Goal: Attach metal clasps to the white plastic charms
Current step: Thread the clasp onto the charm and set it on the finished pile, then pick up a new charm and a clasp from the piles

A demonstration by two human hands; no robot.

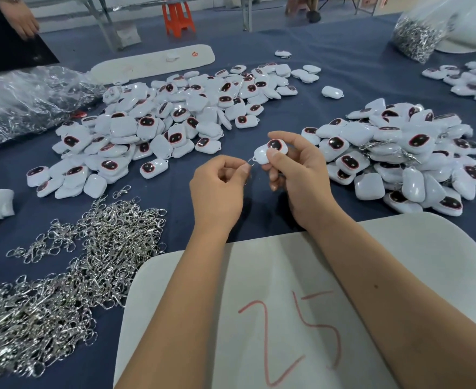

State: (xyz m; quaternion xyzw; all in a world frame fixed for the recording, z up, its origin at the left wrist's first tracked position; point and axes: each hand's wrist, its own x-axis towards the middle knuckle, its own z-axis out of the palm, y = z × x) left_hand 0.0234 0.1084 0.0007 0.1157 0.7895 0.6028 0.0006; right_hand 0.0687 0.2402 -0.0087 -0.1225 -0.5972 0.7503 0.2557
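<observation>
My right hand (295,172) pinches a white plastic charm (270,151) with a dark, red-rimmed face, held above the blue table. My left hand (217,186) pinches a small metal clasp (250,163) with thumb and fingers, its end touching the loop at the charm's lower left corner. Most of the clasp is hidden behind my fingers. A big pile of loose charms (161,122) lies behind my left hand. A heap of silver clasps (62,265) lies at the lower left.
A second pile of charms (399,155), some with clasps, lies at the right. A white foam board (301,304) marked 25 sits under my forearms. Clear plastic bags (26,99) lie far left, a bag of clasps (416,37) far right. Another person's hand (20,18) reaches in at the top left.
</observation>
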